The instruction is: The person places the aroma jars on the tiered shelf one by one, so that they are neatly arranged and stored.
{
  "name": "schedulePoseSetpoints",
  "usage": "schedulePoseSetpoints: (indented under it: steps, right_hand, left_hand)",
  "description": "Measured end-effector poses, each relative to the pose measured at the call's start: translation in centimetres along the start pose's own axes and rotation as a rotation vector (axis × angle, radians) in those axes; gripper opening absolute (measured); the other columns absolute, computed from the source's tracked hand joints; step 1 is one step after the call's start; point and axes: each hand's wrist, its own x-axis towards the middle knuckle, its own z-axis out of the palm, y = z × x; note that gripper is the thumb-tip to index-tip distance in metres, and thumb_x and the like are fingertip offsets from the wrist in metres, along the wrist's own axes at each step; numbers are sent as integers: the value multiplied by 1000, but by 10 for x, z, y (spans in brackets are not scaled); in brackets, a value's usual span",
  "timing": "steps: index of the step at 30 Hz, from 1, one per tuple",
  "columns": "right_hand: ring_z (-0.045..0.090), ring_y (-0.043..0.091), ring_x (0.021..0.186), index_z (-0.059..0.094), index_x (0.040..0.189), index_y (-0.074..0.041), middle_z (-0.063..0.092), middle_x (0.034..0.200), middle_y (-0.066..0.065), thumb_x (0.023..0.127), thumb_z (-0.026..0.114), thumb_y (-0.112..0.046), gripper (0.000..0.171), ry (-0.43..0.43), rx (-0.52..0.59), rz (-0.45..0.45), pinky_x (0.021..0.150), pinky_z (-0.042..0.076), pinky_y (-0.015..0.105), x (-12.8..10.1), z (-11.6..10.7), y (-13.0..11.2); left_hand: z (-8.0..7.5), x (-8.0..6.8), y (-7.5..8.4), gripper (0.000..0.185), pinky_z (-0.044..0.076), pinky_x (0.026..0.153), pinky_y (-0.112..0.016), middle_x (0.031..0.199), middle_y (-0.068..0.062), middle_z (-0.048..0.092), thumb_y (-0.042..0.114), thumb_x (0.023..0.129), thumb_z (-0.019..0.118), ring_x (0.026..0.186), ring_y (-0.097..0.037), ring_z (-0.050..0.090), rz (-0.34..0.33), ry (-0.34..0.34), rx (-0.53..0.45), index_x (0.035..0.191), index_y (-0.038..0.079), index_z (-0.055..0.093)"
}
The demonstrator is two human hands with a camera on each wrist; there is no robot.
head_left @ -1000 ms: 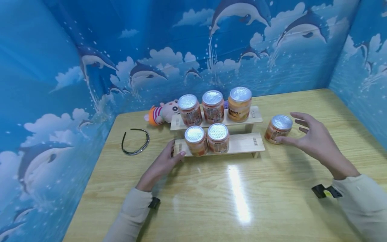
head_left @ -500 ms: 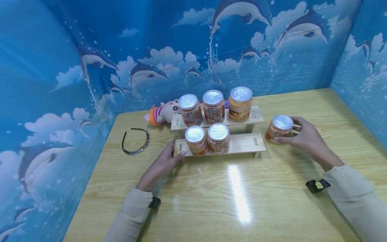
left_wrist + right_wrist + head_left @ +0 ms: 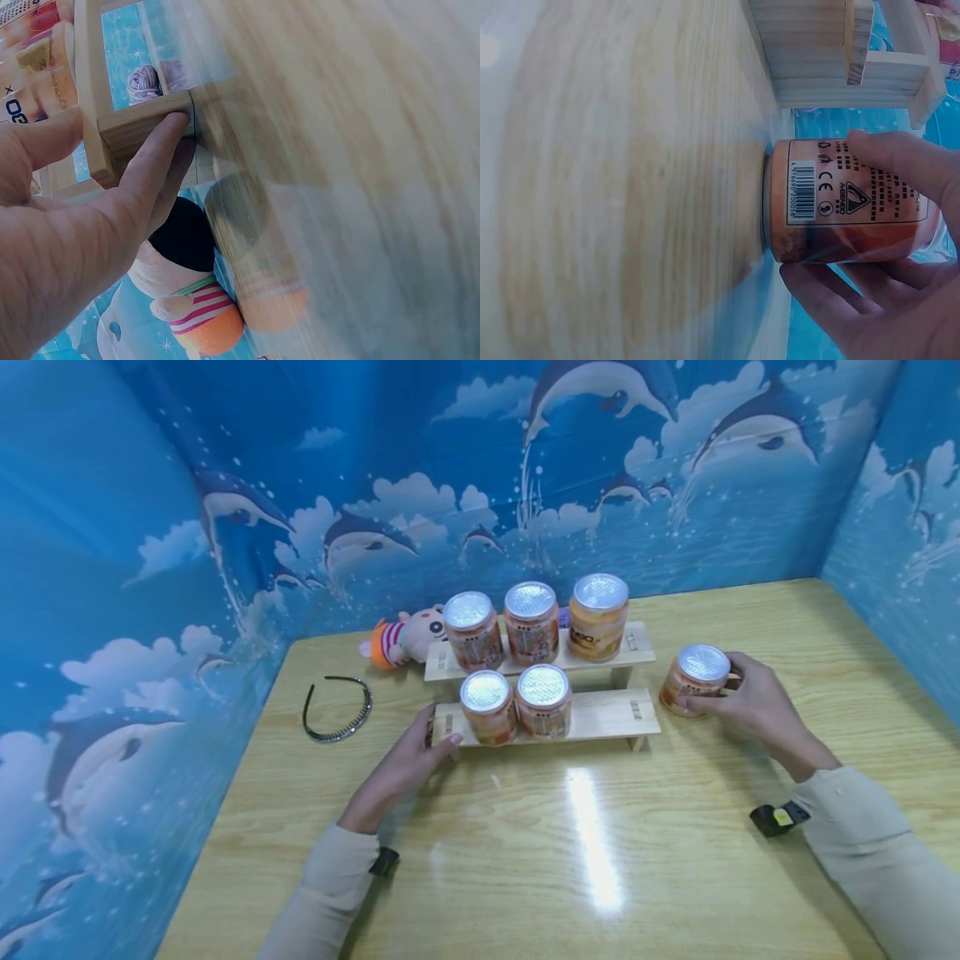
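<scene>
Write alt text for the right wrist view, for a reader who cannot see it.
A right hand grips an orange jar that stands on a wooden table, thumb on one side and fingers on the other. The jar's label shows a barcode and small symbols. Behind it stands a pale wooden step shelf.

Both arms wear long, soft, cream-coloured sleeves that reach the wrists. Each wrist has a small black clip; the right one has a yellow spot.
</scene>
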Motion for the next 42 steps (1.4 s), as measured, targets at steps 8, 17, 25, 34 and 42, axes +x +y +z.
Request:
schedulePoseSetpoints:
  steps: [8,17,25,34,42]
  right_hand:
    - [47,51,127,31,151,11,43,144,36,84,85,-38,99,22,-10,-11,92,52,43,-9,-4,-7]
    - [49,51,125,37,150,8,49,139,32,83,86,-32,92,39,-2,-69,67,43,6,-29,-13,-22]
    - [53,46,121,42,147,8,54,134,29,80,89,-27,88,14,-2,-125,67,46,7,-42,-12,-43]
    - [58,43,117,48,142,5,58,130,23,78,91,-26,83,-51,9,-212,72,52,15,-45,7,-65]
    - [59,41,116,48,142,6,59,130,23,76,91,-30,86,-118,-6,-215,87,56,46,-40,24,-79]
  left_hand:
    - [0,-1,1,82,15,123,-53,166,-14,22,39,101,61,152,-33,19,14,-1,0,163,15,14]
    - [1,0,0,81,15,123,-54,166,-15,21,38,101,61,152,-34,18,9,3,22,163,14,15]
    - [0,1,-1,81,16,123,-53,166,-16,23,36,101,61,152,-34,20,25,-3,4,163,14,14]
    - [0,1,-1,80,16,123,-53,165,-16,24,35,101,61,152,-34,20,27,-3,-15,163,14,15]
    - [-1,0,-2,81,14,123,-52,167,-14,21,37,101,61,152,-33,18,22,-10,-6,163,14,14]
